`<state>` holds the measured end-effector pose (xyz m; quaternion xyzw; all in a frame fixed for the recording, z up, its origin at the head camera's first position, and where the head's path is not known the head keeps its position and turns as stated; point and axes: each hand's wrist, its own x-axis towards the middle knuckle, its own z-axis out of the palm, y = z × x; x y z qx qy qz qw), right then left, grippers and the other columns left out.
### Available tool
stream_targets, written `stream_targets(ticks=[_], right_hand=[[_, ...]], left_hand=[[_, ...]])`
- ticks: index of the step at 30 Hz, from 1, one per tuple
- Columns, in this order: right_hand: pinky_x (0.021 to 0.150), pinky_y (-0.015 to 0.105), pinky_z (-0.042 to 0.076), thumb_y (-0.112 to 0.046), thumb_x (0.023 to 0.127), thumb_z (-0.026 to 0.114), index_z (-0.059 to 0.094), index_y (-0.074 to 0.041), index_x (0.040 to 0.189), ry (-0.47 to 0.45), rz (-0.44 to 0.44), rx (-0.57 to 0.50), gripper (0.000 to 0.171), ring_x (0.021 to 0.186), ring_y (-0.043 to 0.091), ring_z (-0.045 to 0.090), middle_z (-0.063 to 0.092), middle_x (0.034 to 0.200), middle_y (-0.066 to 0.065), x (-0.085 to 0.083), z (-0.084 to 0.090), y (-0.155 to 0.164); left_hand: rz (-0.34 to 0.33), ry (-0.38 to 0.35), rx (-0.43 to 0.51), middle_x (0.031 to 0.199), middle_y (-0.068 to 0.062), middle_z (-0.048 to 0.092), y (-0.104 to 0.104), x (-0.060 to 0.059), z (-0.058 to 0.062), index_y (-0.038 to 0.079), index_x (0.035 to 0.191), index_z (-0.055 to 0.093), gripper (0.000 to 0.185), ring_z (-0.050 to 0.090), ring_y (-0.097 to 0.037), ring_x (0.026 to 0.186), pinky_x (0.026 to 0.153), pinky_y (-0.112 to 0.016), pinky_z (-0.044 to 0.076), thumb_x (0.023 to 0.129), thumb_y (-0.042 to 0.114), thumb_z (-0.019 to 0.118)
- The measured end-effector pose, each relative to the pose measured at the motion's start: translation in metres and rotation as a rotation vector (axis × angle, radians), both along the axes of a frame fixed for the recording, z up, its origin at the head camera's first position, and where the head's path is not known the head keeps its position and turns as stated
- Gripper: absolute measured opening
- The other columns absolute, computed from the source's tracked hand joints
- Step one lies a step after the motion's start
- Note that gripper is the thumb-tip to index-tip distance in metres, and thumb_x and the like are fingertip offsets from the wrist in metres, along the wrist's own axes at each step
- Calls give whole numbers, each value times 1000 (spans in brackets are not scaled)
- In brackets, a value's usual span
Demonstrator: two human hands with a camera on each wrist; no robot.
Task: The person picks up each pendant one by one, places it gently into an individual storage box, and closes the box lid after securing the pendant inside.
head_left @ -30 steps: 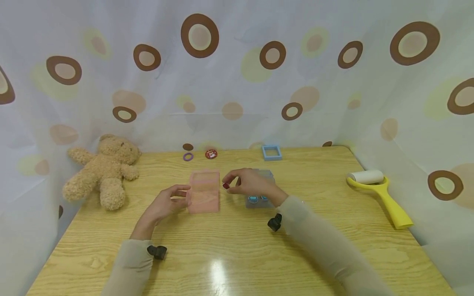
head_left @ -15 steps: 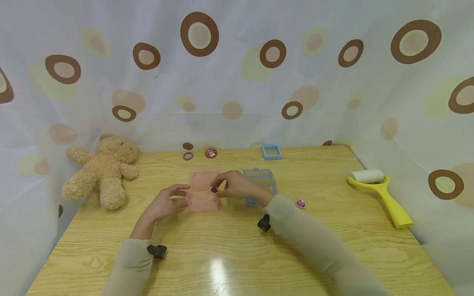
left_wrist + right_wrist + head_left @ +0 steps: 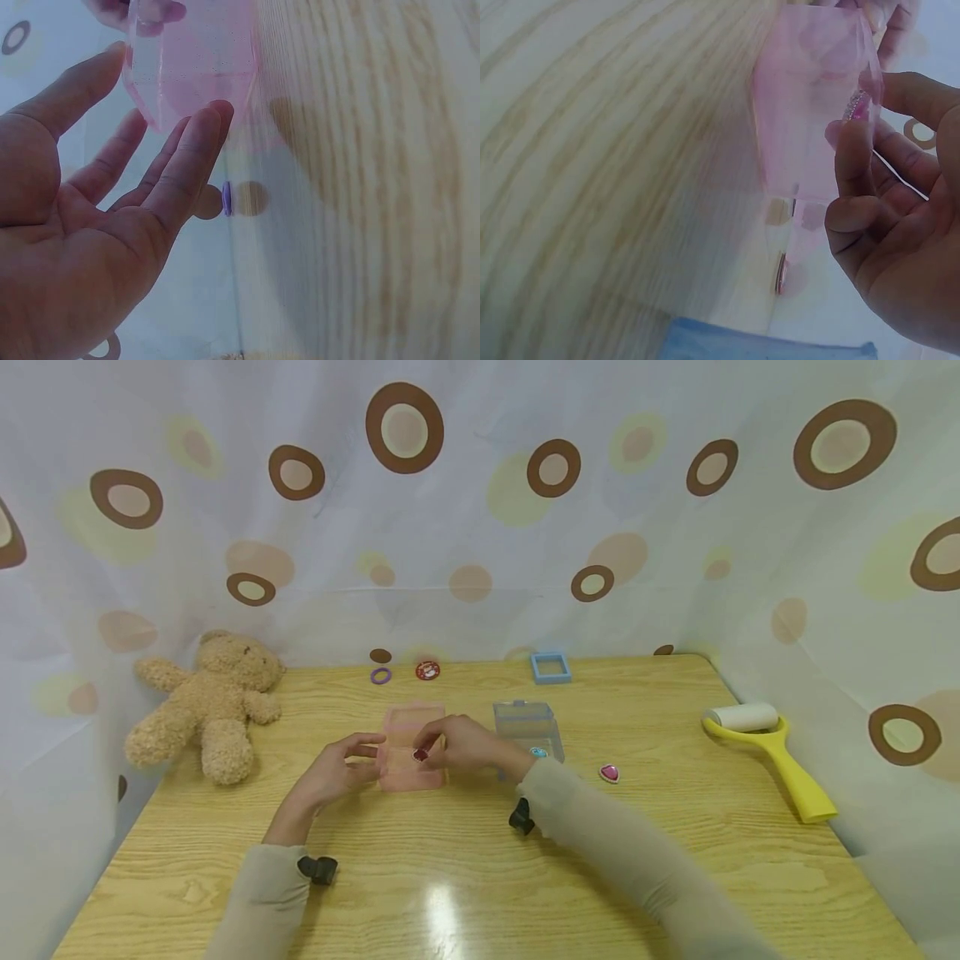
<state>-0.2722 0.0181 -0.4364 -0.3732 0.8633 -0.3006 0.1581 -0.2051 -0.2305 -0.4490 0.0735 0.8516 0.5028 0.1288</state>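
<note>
A pink translucent box [image 3: 408,764] lies open on the wooden table [image 3: 480,860]. My left hand [image 3: 371,752] is at the box's left edge, its straight fingers touching the box's side. The left wrist view shows that hand [image 3: 169,82] with thumb and fingers spread against the pink box [image 3: 195,52]. My right hand [image 3: 424,752] pinches a small red gem [image 3: 421,755] just above the box. In the right wrist view the thumb and forefinger of that hand [image 3: 859,112] hold the gem [image 3: 856,105] at the rim of the pink box [image 3: 802,150].
A clear grey-blue box [image 3: 528,727] with a blue gem [image 3: 538,752] stands right of my right hand. A pink heart gem [image 3: 609,772] lies beyond. A teddy bear [image 3: 210,706] sits at the left, a yellow lint roller [image 3: 772,752] at the right. A purple ring [image 3: 381,676], red badge [image 3: 427,671] and blue frame [image 3: 550,667] lie at the back.
My right hand has carried the red gem leftward from the grey-blue box to above the pink box. The arm's shift uncovered the pink heart gem. My left hand stayed put.
</note>
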Motion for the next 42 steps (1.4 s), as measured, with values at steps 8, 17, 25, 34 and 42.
stream_targets(ticks=[8,17,25,34,42], right_hand=[[79,22,50,-16,89,69,73,-16,111,-25,-38,16,22,94,12,67,75,105,-7,0,-5,-7],[82,23,50,-17,90,70,74,-18,110,-8,-41,53,20,92,10,67,76,102,-11,-2,-9,-10],[85,25,52,-23,91,72,74,-15,113,-11,-63,66,24,94,9,68,76,105,-7,-2,-10,-12],[85,26,53,-26,90,73,73,-15,117,25,-70,75,29,99,13,68,74,112,-3,-1,-6,-7],[82,29,54,-21,93,70,69,-11,122,4,-24,5,30,96,18,67,72,115,3,0,4,8]], left_hand=[[3,-2,-16,137,-26,54,0,0,0,4,148,45,55,59,-41,123,94,-44,54,98,16,65],[10,11,-27,135,-26,56,-1,-1,-1,4,147,47,53,58,-41,124,93,-45,54,98,15,65],[14,4,-18,136,-26,55,-1,-1,-2,5,147,46,54,59,-41,123,92,-43,55,98,15,65],[14,10,-39,136,-26,55,0,-1,0,5,147,46,53,58,-41,123,94,-45,54,98,15,65],[12,18,-69,136,-25,57,0,0,1,5,146,48,53,56,-40,125,94,-46,54,98,18,65]])
